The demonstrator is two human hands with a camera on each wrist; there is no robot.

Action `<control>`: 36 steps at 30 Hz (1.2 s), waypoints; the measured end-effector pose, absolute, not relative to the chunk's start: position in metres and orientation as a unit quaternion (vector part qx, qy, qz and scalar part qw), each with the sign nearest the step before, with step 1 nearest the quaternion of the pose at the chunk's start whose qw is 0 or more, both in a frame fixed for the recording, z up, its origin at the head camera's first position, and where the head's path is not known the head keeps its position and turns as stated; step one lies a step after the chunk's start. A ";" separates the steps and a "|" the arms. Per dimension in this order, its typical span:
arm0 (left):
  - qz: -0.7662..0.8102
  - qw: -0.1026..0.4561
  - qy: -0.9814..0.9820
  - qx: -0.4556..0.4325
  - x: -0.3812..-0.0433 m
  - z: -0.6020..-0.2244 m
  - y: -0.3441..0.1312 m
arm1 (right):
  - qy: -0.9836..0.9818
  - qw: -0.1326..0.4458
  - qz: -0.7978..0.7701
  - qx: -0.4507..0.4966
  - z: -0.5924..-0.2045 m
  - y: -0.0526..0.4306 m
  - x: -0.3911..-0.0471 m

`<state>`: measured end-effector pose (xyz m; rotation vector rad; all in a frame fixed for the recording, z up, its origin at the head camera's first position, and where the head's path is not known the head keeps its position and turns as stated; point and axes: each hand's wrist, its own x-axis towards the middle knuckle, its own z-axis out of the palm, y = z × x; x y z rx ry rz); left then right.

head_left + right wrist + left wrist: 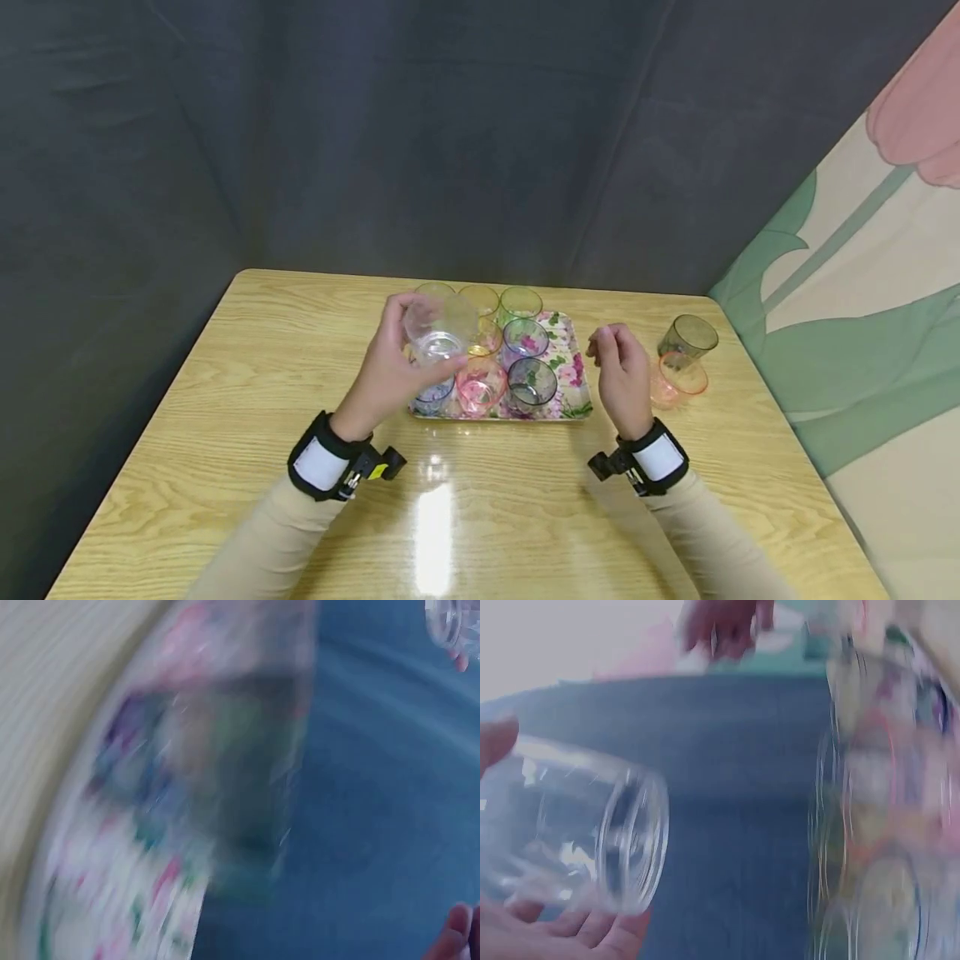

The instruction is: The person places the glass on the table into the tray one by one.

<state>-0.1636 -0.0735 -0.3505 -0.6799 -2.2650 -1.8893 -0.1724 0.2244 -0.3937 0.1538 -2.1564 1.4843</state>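
My left hand [392,354] grips a clear glass [441,327] round its side and holds it up over the left part of a floral tray [576,392]. In the left wrist view the clear glass [570,817] lies sideways between thumb and fingers. Several tinted glasses stand on the tray, among them a pink glass [481,385], a dark grey glass [532,383], a blue-violet glass [526,340] and a green glass [521,303]. Just right of the tray, my right hand [624,379] hangs with loosely curled fingers and nothing in them.
Right of my right hand, an olive-grey glass [686,337] and an orange-pink glass [681,377] stand on the wooden table [225,417]. A dark curtain [450,142] hangs behind the table, and a floral cloth [885,333] borders its right side.
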 end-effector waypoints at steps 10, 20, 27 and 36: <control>-0.584 0.032 -0.758 -0.288 -0.141 -0.352 -0.026 | -0.626 0.122 0.741 0.209 -0.361 0.167 -0.157; -0.581 0.015 -0.748 -0.319 -0.138 -0.356 -0.013 | -0.617 0.038 0.744 0.254 -0.355 0.152 -0.139; -0.620 -0.003 -0.724 -0.303 -0.140 -0.360 -0.016 | -0.611 0.000 0.737 0.289 -0.360 0.158 -0.139; -0.622 0.034 -0.733 -0.273 -0.151 -0.366 -0.030 | -0.605 -0.049 0.720 0.336 -0.364 0.169 -0.137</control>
